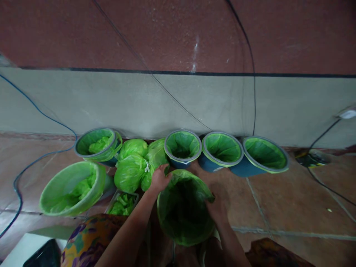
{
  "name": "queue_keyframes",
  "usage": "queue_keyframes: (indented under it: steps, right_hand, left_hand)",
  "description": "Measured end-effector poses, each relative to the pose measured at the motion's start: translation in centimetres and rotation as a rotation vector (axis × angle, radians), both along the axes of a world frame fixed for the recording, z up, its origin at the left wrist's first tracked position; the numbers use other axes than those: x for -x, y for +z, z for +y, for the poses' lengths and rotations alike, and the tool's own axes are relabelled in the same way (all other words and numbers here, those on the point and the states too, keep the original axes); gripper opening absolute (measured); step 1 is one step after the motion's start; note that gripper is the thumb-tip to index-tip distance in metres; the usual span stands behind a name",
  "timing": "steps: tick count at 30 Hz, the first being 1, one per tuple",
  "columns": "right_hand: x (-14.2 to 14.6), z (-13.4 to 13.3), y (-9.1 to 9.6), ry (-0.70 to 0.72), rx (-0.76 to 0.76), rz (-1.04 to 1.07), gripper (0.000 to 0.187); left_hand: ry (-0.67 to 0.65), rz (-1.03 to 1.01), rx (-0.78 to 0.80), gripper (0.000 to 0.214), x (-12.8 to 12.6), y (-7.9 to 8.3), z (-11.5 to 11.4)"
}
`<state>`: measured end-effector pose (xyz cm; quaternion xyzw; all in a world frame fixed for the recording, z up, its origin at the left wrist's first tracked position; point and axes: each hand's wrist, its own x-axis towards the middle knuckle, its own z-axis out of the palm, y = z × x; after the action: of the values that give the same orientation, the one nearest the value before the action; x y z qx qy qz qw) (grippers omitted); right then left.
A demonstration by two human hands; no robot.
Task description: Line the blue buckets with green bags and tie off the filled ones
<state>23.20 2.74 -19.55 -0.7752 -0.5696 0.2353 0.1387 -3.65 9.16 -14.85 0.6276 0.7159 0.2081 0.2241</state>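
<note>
Green-lined bin [180, 226], round-mouthed, open; dark inside

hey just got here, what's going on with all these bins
A person has their left hand and right hand at opposite sides of the mouth of a green-lined bin. Three lined blue bins stand ahead, along the wall. Left of those, bulging green plastic bags sit beside two more lined bins.

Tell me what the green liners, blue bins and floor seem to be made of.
Green liners: likely thin plastic film, slightly glossy, since it wrinkles and looks translucent.
Blue bins: probably smooth plastic, from their even colour.
Floor: perhaps mostly matte ceramic or clay tile, brownish with pale joints.
</note>
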Motion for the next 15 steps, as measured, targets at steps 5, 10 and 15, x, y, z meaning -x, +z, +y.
queue_keyframes:
  steps: [5, 10, 15]
  right_hand:
    - [1.5, 5.0, 3.1, 0.075, -0.174, 0.047, 0.038]
    - [4.3, 9.4, 2.6, 0.464, -0.093, 0.109, 0.032]
    - [5.0, 9.4, 1.1, 0.535, 0.01, 0.077, 0.024]
  left_hand:
    - [-0.061, -0.057, -0.034, 0.025, -3.0, -0.5, 1.6]
    - [-0.224, 0.051, 0.032, 0.025, -4.4, -1.7, 2.6]
    - [-0.353, 0.17, 0.044, 0.026, -4.0, -2.8, 2.2]
